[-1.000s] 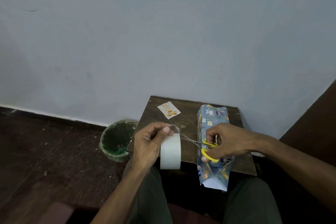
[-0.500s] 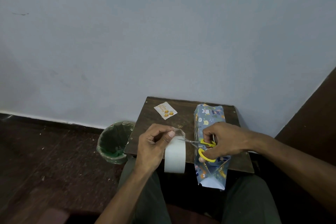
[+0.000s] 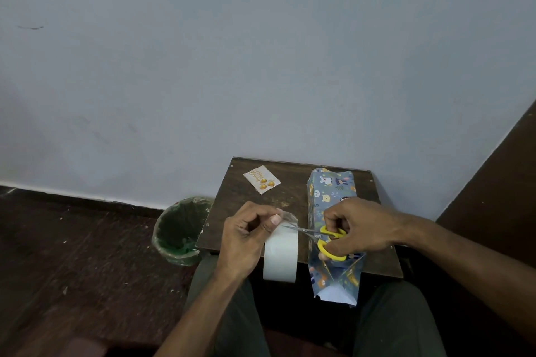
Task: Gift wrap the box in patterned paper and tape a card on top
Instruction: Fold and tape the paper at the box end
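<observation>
Left hand pinches the tape end, roll dangling: light, sticky film, best held by its free edge. Right hand fingers curl through the scissors, blades pointing left at the strip. Wrapped box lies on the table, long axis toward the wall, near flap open.

Home rm: plain wall, small wood table, bin.

Dark matt wooden table w/ scuffed top, frame centre. Glossy blue patterned wrapping paper; white tape roll smooth. Yellow plastic-handled scissors, shiny metal blades.
</observation>
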